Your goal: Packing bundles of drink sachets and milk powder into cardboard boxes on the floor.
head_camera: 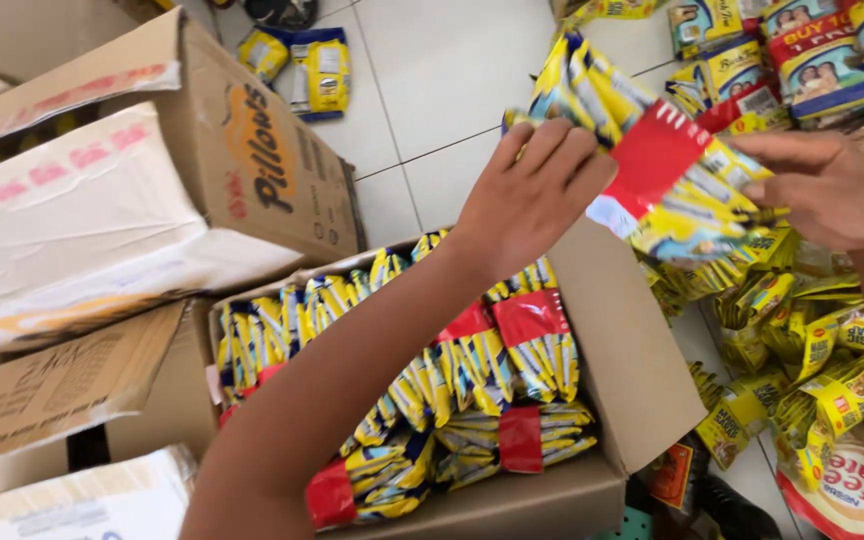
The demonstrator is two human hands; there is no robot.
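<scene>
Both hands grip one sachet bundle (652, 170) above the open carton (642, 390): left hand (532, 195) fingers wrapped on its end, right hand (832, 190) pinching the other. Risk: red band slips, sachets spill onto floor packets (802, 370).

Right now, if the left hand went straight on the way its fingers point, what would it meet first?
The left hand already grips the bundle of yellow sachets, fingers pointing up and right. Beyond it, probably the packets on the shelf, though depth is unclear.
</scene>
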